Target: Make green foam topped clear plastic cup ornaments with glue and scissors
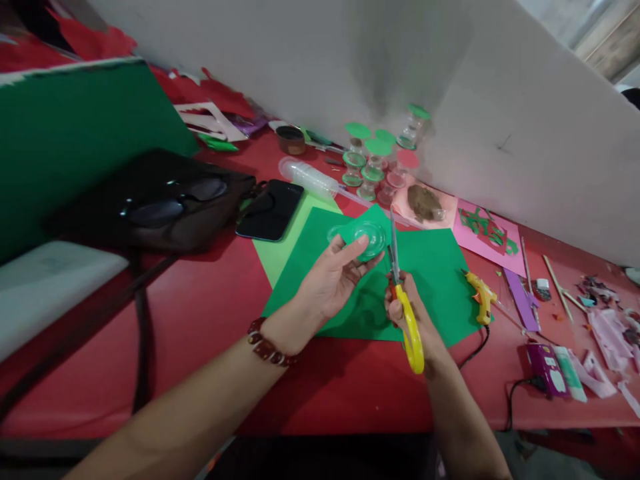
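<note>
My left hand [333, 277] is closed on a piece of green paper with a clear round plastic lid [371, 240] on it, the thumb pressing on the lid. My right hand [405, 303] holds yellow-handled scissors [411, 333] upright, blades pointing away from me, just right of the green piece. The blades look nearly closed. Under both hands lies a large green paper sheet [435, 267] on the red table [210, 360]. Behind the hands stand several small clear plastic pieces with green or red round tops [377, 147].
A phone [273, 210] and a black bag [165, 200] with glasses lie to the left. Clear cups [310, 177] lie beyond the sheet. At right are a yellow glue gun [481, 297], a purple box [547, 370], pink paper [493, 233] with green scraps, and sticks [557, 287].
</note>
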A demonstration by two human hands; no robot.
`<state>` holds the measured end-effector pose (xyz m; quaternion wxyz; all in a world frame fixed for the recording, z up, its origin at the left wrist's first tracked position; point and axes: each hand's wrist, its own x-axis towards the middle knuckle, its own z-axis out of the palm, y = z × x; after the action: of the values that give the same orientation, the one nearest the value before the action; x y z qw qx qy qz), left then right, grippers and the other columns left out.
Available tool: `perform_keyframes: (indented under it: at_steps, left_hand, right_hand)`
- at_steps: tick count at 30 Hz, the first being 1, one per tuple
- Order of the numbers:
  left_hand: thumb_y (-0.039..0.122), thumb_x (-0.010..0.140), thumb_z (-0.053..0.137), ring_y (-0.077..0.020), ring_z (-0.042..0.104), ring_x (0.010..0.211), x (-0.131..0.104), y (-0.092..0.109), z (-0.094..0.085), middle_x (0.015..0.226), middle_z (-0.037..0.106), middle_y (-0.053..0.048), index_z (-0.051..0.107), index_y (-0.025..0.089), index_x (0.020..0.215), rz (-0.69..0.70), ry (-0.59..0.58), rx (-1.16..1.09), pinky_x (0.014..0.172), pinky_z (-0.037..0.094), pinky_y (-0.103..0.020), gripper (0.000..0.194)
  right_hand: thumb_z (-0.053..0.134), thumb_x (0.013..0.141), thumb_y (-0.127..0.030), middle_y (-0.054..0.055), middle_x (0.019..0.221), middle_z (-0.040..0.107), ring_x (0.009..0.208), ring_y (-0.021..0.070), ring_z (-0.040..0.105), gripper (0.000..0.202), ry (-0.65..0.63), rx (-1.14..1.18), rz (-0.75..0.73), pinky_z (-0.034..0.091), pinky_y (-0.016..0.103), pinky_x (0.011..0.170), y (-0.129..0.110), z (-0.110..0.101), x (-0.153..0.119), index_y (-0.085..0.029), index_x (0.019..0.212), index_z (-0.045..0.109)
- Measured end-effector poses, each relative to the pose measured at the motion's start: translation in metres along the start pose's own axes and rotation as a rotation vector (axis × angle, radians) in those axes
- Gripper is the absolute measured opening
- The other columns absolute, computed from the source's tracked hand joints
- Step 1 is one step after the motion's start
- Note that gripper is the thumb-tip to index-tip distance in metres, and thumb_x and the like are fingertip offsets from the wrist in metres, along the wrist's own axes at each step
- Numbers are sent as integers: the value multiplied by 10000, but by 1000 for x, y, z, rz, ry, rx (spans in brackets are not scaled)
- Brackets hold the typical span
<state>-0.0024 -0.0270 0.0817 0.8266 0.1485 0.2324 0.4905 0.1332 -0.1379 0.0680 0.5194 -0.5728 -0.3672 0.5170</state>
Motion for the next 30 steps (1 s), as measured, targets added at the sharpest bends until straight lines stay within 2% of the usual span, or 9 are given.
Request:
perform_keyframes:
  at_steps: [5, 10, 14, 22, 30]
  left_hand:
    - [183, 725, 932, -159, 745, 890, -2, -5, -1, 929, 792, 4, 659, 194, 816, -28, -17, 7, 937, 622, -362, 288]
    - [203, 721, 937, -144, 725, 880, -2, -4, 1, 925, 782, 19, 667, 200, 812, -29, 15, 9, 876, 610, -317, 285]
    - [224, 722, 935, -135, 711, 842, -2, -4, 0, 898, 770, 33, 674, 209, 804, -33, 28, 31, 812, 589, -283, 274]
    - [199, 738, 919, -159, 747, 901, -1, -4, -2, 945, 793, 20, 672, 212, 815, -66, 4, 23, 925, 602, -332, 260]
    - [158, 704, 925, -165, 758, 869, -1, -2, 0, 908, 798, 24, 590, 212, 797, -67, 30, 13, 922, 612, -365, 351]
  right_hand:
    - [775, 818, -679, 1, 900, 516, 723, 148, 471, 583, 79, 46, 5, 491, 292, 670, 7, -1, 0, -314, 1250, 633]
    - [788, 792, -690, -8, 897, 499, 715, 130, 445, 609, 45, -79, -35, 456, 275, 664, 5, 1, 1, -295, 1225, 622]
    - [788, 769, -703, -19, 876, 464, 691, 123, 422, 613, 28, -82, -26, 434, 271, 635, 2, 2, 2, -300, 1188, 596]
    - [781, 792, -661, -50, 801, 405, 628, 110, 369, 565, 17, -90, -14, 390, 257, 570, 0, 4, 4, -290, 1152, 554]
    - [800, 789, -647, -39, 782, 438, 605, 99, 397, 546, 59, -63, -8, 322, 216, 485, 6, 0, 7, -283, 1149, 609]
